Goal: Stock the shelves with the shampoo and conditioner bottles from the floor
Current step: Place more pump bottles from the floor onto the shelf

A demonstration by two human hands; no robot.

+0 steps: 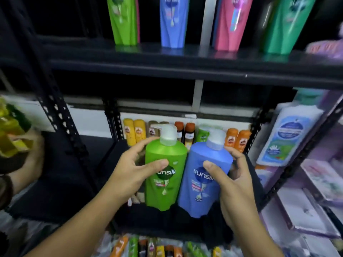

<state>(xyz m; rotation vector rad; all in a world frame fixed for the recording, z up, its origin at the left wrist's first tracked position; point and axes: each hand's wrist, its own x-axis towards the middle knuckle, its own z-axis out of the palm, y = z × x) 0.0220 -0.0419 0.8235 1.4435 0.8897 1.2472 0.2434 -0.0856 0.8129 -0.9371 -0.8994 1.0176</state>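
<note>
Head view: two pump bottles held side by side, touching, over the dark shelf (185,225).
Left hand (133,169): clamped on green bottle (165,186).
Right hand (232,179): clamped on blue bottle (200,186).
Handling: likely heavy, rigid, slick; grip the body, not the pump.

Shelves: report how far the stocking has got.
Done: four bottles stand on the upper shelf, and small bottles line the back of the middle shelf. In hand: left hand grips the green pump bottle, right hand the blue pump bottle. Left: more packs lie below.
</note>
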